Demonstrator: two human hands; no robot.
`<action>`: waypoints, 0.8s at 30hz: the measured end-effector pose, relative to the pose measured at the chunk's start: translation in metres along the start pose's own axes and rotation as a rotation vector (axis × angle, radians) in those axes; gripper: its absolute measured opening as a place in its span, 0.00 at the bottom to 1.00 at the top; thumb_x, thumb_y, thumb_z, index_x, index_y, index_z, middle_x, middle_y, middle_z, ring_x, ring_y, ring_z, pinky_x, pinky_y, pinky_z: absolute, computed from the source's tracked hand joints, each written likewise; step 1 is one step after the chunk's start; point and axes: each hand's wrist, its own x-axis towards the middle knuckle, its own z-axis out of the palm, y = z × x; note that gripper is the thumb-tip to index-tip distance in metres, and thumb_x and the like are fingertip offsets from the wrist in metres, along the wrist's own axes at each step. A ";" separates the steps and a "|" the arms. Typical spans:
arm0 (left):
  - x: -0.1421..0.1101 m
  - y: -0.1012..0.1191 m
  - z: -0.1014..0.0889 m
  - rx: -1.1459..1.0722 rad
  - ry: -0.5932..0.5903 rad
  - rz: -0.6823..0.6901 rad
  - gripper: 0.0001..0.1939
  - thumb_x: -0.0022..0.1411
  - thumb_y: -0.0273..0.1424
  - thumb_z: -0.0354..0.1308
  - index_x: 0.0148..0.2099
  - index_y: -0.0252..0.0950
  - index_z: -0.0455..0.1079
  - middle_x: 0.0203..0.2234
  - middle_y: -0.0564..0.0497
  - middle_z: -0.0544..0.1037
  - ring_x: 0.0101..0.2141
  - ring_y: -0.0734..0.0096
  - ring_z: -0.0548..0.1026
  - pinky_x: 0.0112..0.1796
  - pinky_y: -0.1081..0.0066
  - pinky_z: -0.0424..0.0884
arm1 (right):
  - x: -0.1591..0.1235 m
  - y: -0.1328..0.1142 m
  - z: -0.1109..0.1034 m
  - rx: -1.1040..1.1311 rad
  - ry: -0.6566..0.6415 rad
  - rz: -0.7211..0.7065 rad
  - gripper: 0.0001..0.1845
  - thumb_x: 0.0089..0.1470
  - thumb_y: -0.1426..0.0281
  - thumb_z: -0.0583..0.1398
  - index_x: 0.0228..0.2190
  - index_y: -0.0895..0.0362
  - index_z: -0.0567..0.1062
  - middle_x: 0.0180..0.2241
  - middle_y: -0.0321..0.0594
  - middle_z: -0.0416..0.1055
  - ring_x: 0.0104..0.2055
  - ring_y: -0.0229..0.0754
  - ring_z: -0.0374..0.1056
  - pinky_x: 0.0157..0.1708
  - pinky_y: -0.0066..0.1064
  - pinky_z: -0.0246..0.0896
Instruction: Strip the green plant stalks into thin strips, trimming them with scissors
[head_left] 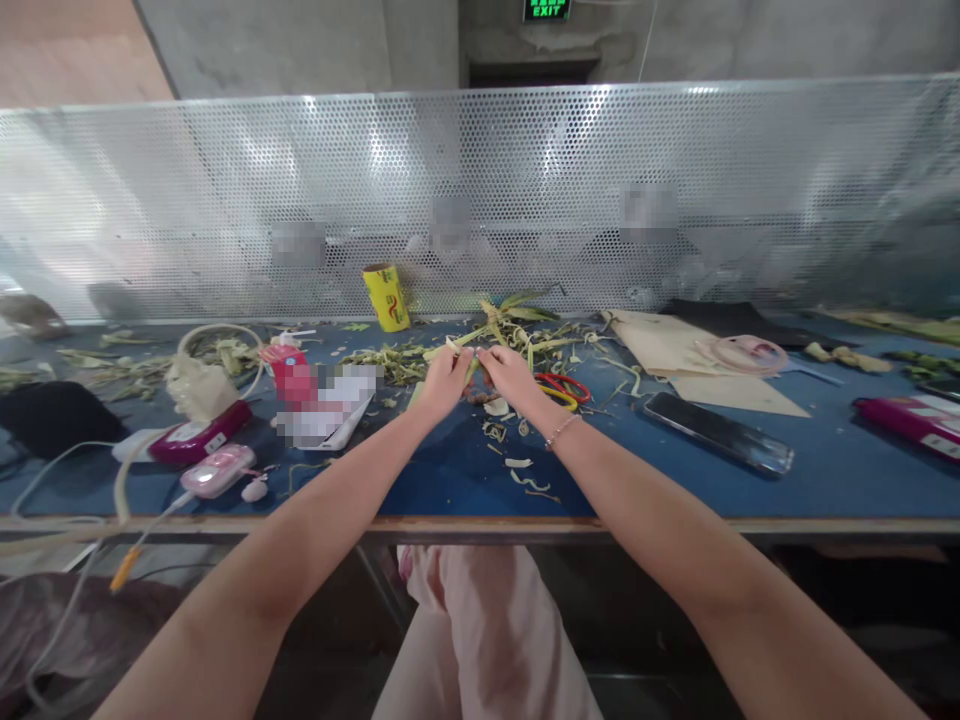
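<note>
My left hand (445, 380) and my right hand (510, 375) meet over the blue table, fingertips pinched close together. Between them shows a bit of a pale green plant strip (472, 368), mostly hidden by the fingers. Behind the hands lies a heap of green and yellowish leaves and stalks (536, 335). Scissors with red and yellow handles (571, 388) lie beside my right hand. Pale curled scraps (519, 463) are scattered on the near side, and small brownish bits sit under the fingers.
A yellow roll (387, 298) stands before the perforated metal screen (517, 180). Left are a white phone (352, 415), a pink box (291, 375), a magenta power strip (199, 435) and cables. Right are a dark phone (718, 432) and brown paper (652, 340). People sit behind the screen.
</note>
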 end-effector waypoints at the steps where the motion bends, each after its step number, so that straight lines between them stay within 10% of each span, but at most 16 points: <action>1: 0.000 0.001 0.000 0.011 0.019 -0.004 0.13 0.62 0.37 0.46 0.27 0.36 0.57 0.13 0.57 0.64 0.13 0.80 0.62 0.18 0.77 0.58 | 0.000 0.000 0.000 -0.026 0.005 -0.016 0.19 0.54 0.61 0.50 0.17 0.56 0.61 0.15 0.32 0.60 0.22 0.36 0.58 0.27 0.28 0.49; 24: 0.006 0.000 -0.006 -0.024 0.320 -0.086 0.12 0.61 0.35 0.46 0.26 0.37 0.55 0.13 0.59 0.59 0.13 0.81 0.60 0.16 0.79 0.55 | 0.001 -0.008 0.000 0.132 -0.058 -0.039 0.14 0.51 0.61 0.53 0.22 0.58 0.70 0.12 0.29 0.57 0.16 0.33 0.55 0.22 0.27 0.49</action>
